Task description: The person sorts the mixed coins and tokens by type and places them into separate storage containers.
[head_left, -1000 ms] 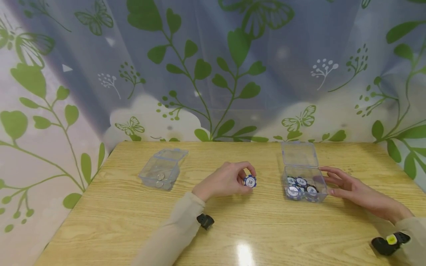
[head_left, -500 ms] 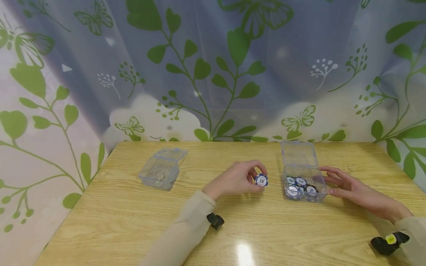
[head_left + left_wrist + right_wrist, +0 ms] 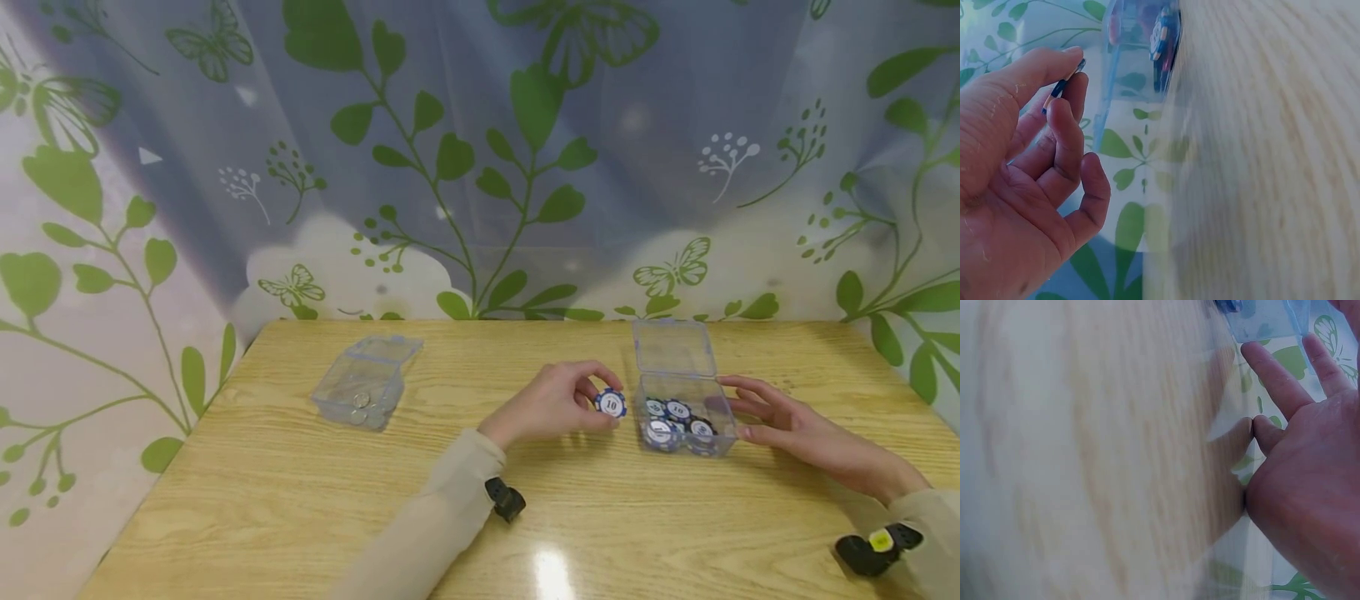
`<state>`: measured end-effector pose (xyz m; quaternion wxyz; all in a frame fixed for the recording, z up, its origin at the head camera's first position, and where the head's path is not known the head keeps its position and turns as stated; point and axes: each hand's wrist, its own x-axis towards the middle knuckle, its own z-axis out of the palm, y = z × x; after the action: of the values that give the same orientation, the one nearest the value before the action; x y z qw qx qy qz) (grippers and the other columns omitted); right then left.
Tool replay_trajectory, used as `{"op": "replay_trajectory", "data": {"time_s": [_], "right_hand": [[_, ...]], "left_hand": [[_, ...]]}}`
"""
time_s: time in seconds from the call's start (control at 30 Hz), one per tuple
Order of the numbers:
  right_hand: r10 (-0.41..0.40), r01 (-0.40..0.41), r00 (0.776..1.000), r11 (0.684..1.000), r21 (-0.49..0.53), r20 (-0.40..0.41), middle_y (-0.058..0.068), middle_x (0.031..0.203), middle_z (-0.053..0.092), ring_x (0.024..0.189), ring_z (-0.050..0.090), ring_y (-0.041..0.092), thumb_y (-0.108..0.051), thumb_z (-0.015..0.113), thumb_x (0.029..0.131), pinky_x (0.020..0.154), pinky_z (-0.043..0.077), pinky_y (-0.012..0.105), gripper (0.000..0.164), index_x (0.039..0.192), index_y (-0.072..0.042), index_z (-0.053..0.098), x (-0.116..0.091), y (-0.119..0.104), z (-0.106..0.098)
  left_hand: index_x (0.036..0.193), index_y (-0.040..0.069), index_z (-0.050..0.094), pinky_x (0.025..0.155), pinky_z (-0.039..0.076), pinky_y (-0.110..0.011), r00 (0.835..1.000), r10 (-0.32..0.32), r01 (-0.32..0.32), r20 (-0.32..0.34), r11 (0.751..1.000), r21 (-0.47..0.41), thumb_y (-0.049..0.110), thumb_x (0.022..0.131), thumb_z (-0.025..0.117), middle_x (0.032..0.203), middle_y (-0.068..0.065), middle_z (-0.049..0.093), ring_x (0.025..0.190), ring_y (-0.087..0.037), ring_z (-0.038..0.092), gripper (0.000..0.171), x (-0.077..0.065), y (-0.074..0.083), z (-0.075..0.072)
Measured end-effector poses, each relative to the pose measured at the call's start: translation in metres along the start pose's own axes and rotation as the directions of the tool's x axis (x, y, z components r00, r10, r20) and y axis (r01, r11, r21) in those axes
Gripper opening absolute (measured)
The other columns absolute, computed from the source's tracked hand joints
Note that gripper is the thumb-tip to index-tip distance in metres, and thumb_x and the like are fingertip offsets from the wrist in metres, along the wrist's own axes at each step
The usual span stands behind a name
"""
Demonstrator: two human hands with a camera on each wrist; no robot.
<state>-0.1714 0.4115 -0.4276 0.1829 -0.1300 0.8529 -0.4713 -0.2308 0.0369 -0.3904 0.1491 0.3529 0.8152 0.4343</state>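
A blue and white poker chip [image 3: 611, 404] marked 10 is pinched between the thumb and fingers of my left hand [image 3: 551, 405]. It is held just left of a clear plastic box [image 3: 722, 407] whose lid stands raised at the back. Several poker chips [image 3: 678, 410] lie in that box. My right hand [image 3: 798, 427] touches the box's right side with fingers extended. In the left wrist view, the pinched chip [image 3: 1060, 90] appears edge-on, with the other fingers loosely bent below. The right wrist view shows extended fingertips against the box wall [image 3: 1263, 325].
At the left of the wooden table [image 3: 300, 500] stands a second clear box [image 3: 360, 371], lid raised, with several coins [image 3: 362, 400] inside. A curtain [image 3: 480, 208] with leaves and butterflies hangs behind the table's back edge.
My left hand has moved to the right with the pinched poker chip, coming close to the chip box. The right hand and both boxes have stayed in place.
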Motion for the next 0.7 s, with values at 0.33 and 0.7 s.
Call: {"op": "replay_trajectory", "data": {"time_s": [0.33,0.7], "right_hand": [[-0.023,0.023,1.000,1.000,0.017,-0.006,0.031,0.165,0.017,0.119,0.032,-0.033,-0.016,0.049,0.109,0.087,0.047,0.015,0.068,0.165,-0.024,0.011,0.001,0.001,0.000],[-0.009,0.009,1.000,1.000,0.018,-0.001,0.036,0.164,0.014,0.118,0.032,-0.033,-0.017,0.048,0.109,0.087,0.047,0.016,0.068,0.165,-0.025,0.011,0.001,0.001,0.000]], "left_hand": [[0.131,0.020,0.069,0.080,0.054,-0.018,1.000,-0.026,0.026,-0.002,0.999,-0.042,0.025,0.089,0.080,0.102,0.008,0.068,0.086,-0.001,0.067,0.044,0.005,0.002,0.008],[0.131,0.021,0.069,0.072,0.054,-0.021,0.998,-0.022,0.013,-0.055,0.988,-0.156,0.024,0.087,0.083,0.100,0.009,0.066,0.080,-0.006,0.068,0.046,0.021,0.008,0.025]]}}
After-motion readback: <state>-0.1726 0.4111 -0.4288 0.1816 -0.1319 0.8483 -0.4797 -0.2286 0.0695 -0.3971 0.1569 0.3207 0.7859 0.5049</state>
